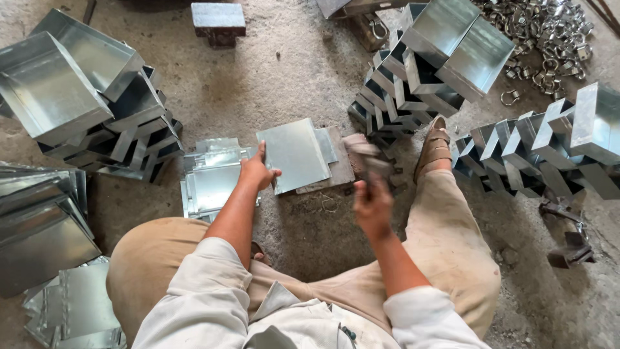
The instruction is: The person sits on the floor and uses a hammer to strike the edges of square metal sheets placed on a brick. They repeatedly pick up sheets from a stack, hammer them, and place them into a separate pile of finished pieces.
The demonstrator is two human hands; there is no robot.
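My left hand [257, 171] presses on the left edge of a flat galvanised metal sheet [294, 154] that lies on a dark steel block [341, 169] on the ground. My right hand [371, 203] is closed around the handle of a mallet [365, 155], which is blurred and raised just right of the sheet. I sit on the ground with my legs apart and my sandalled foot [434, 145] stretched out to the right of the block.
A stack of flat cut sheets [210, 181] lies left of the block. Folded metal boxes are piled at the left [84, 97], top right [426, 71] and right [549, 142]. A heap of metal rings [549, 32] sits at the far right. More sheets [39, 226] lie at the lower left.
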